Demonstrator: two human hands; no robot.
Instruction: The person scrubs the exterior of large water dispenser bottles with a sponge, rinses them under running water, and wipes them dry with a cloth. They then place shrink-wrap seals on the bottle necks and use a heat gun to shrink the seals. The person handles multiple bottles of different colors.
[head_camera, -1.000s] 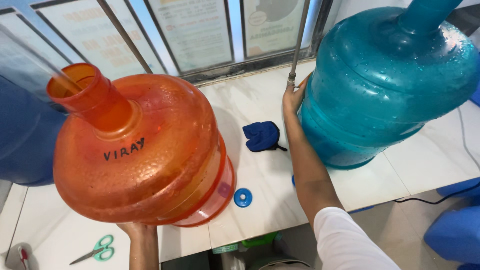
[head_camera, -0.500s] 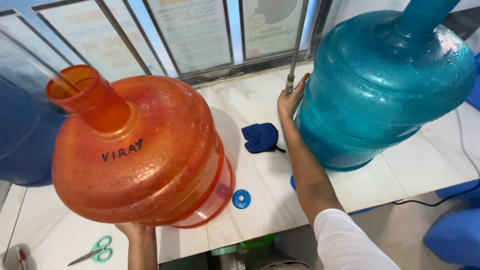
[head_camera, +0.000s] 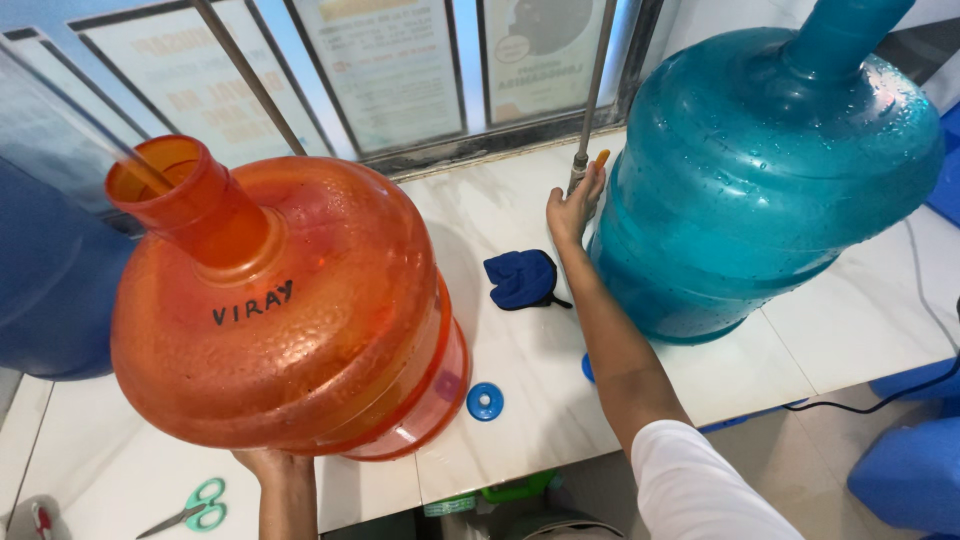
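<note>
Right fingers pinch thin metal rod — left hand grips dimpled orange plastic jug.

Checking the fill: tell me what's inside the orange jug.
A thin clear tube runs into the orange jug's open neck. The tinted wall hides any water level.

A small blue round cap is lying on the white counter near its front edge. A dark blue cloth is sitting mid-counter. Green-handled scissors are resting by the front left corner.
</note>
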